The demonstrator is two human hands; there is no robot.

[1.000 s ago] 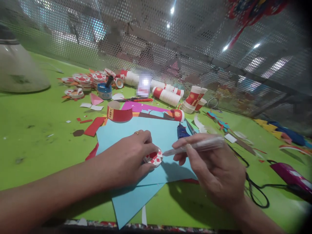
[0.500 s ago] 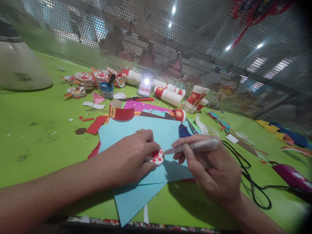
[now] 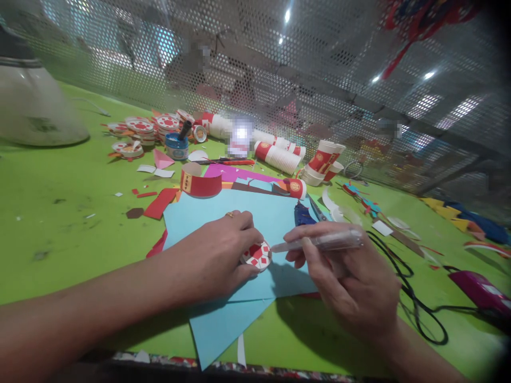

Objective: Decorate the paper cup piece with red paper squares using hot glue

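Note:
My left hand [image 3: 215, 254] is closed round the edge of a small round paper disc [image 3: 259, 257], white with red diamond shapes and a red centre. Under it lies light blue paper [image 3: 199, 215]. My right hand [image 3: 353, 282] grips a clear-barrelled pen [image 3: 329, 240] between thumb and fingers. The pen's tip meets or nearly meets the right rim of the disc; I cannot tell if they touch. Just beyond my right hand are a dark blue object [image 3: 304, 214] and scissors [image 3: 317, 207]. A red paper ring [image 3: 202, 185] stands behind the blue paper.
At the back are stacked paper cups [image 3: 278, 155], a blue jar [image 3: 176, 147] and several patterned discs [image 3: 139, 126]. To the right, a black cord [image 3: 415, 308] runs to a magenta device [image 3: 481, 290]. A perforated screen [image 3: 255, 69] stands behind the green table [image 3: 80, 239].
The whole view has shifted very slightly. Both hands keep their holds, with the pen tip still at the disc's right rim.

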